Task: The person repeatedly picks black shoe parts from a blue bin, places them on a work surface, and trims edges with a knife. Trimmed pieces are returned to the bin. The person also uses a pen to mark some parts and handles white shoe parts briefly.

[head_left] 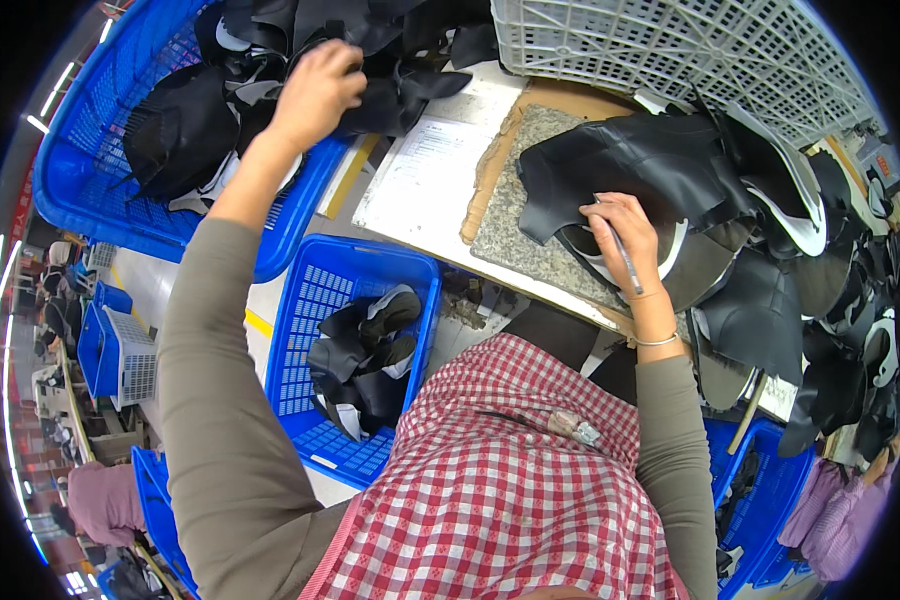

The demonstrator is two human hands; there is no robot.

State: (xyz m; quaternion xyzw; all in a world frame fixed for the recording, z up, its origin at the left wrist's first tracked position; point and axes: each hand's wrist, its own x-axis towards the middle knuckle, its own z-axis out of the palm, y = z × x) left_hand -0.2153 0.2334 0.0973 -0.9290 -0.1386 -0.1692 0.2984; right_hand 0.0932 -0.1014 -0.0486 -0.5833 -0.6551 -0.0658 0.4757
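My right hand (622, 238) is closed around a slim silver-grey pen (627, 262). Its fingertips rest at the near edge of a black leather-like shoe upper piece (625, 165), which lies partly on a grey stone slab (540, 195). At the far left, my left hand (320, 92) is over a pile of black shoe pieces (185, 125) in a large blue basket (65, 190). Its fingers are loosely bent and a little apart, and nothing shows between them. Whether its fingertips touch the pieces is hard to see.
A white lattice crate (670, 40) stands at the table's back. More black and white pieces (750, 300) heap up on the right. A paper sheet (425, 175) lies left of the slab. Below sits a smaller blue basket (305, 290) with several pieces. Other people's sleeves (835, 510) show at the lower right.
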